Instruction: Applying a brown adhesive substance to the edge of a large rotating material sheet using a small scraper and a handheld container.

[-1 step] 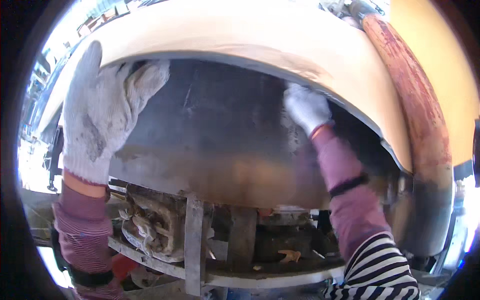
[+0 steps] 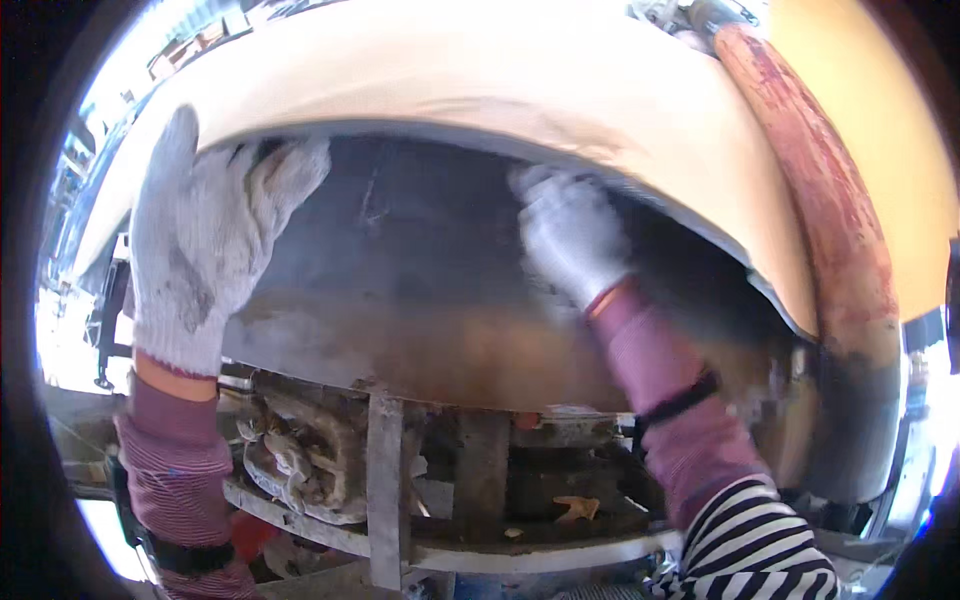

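Note:
A large curved sheet-like piece [image 2: 400, 70] arches across the view, pale on top, with a dark, worn surface [image 2: 420, 240] beneath its grey edge. My left hand [image 2: 205, 230], in a dirty white knit glove, rests at the left end of that edge. Its fingers are apart, one stretched upward and others reaching over toward the dark surface. Against the dark surface, right of centre and just below the edge, is my right hand [image 2: 572, 230], also gloved in white. It is closed and smeared by motion. Whatever its fingers hold is hidden.
A thick reddish, scuffed tube-like roll [image 2: 810, 150] runs down the right side, in front of a yellow surface [image 2: 915, 160]. Below stands a grey frame with an upright post [image 2: 386, 480]. Dirty crumpled cloth [image 2: 300, 460] lies behind it, near a tan scrap [image 2: 576, 508].
My right hand has moved left and slightly down across the dark surface. My left hand keeps its place on the edge, while the whole view has shifted a little.

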`<state>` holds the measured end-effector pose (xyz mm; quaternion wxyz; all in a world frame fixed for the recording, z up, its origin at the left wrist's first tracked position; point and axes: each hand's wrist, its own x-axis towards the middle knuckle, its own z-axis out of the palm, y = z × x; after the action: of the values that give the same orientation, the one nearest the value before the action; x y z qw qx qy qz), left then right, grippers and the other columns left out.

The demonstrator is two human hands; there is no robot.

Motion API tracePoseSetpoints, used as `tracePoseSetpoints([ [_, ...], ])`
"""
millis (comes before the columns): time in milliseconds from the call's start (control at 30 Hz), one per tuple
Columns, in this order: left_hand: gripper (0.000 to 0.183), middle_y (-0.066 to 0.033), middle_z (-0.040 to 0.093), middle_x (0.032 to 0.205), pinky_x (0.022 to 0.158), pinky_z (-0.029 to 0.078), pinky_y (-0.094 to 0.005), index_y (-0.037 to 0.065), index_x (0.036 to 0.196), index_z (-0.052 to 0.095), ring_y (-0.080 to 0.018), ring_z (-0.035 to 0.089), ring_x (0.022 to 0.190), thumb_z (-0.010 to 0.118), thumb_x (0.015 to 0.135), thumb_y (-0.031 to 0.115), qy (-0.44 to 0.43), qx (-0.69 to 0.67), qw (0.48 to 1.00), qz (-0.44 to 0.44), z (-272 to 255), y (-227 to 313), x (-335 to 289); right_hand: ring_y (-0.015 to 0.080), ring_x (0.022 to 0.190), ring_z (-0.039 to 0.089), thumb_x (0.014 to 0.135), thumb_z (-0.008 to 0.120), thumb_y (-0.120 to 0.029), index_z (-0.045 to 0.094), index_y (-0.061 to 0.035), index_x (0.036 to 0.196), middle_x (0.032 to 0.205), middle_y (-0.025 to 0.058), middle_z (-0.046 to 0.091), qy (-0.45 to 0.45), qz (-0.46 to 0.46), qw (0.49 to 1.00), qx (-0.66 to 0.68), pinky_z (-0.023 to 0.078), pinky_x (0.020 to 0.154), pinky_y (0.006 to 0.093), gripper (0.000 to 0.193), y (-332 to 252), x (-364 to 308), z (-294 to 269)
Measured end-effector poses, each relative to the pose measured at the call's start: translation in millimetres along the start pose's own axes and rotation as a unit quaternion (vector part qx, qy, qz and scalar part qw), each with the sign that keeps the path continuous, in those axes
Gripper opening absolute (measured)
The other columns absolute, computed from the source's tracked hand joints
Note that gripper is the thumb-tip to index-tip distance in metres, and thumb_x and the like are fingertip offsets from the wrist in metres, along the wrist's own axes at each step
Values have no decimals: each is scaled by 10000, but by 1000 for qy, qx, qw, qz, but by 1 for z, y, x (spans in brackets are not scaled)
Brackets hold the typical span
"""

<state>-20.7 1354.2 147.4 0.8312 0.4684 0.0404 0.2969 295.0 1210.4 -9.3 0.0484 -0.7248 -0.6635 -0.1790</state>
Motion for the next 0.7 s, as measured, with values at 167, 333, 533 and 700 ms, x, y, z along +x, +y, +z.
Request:
tracePoseSetpoints([
  [167, 704, -303, 425, 1404, 1083, 488, -526, -112, 1427, 306, -449, 538, 1251, 559, 1021, 405, 197, -51, 979, 22, 1, -23, -23, 256, 1089, 629, 923, 557, -140, 680, -54, 1146, 1137, 95, 690, 93, -52, 965, 238, 485, 1005, 394, 269, -115, -114, -9],
  [333, 702, -302, 404, 1422, 1075, 486, -530, -106, 1424, 311, -455, 514, 1265, 562, 1020, 410, 170, -109, 979, -9, -12, -35, -36, 272, 1165, 611, 960, 474, -98, 685, -23, 1179, 1186, 118, 692, 20, 193, 981, 13, 439, 1074, 383, 313, 27, -231, -104],
  [533, 770, -281, 368, 1450, 1081, 457, -544, -119, 1471, 211, -460, 480, 1282, 525, 1033, 431, 328, -74, 942, -16, 17, -28, -66, 268, 1036, 582, 876, 600, -133, 633, -39, 1220, 1169, 90, 621, 98, 29, 972, 210, 511, 924, 409, 359, -153, -152, -34],
  [700, 627, -276, 446, 1408, 1125, 406, -513, -69, 1478, 301, -400, 454, 1330, 439, 1071, 388, 279, 133, 947, 91, 69, 40, -194, 312, 1291, 491, 952, 527, -289, 582, -6, 1315, 1358, 165, 564, -11, -122, 992, 42, 386, 1095, 435, 464, -301, -13, -2],
])
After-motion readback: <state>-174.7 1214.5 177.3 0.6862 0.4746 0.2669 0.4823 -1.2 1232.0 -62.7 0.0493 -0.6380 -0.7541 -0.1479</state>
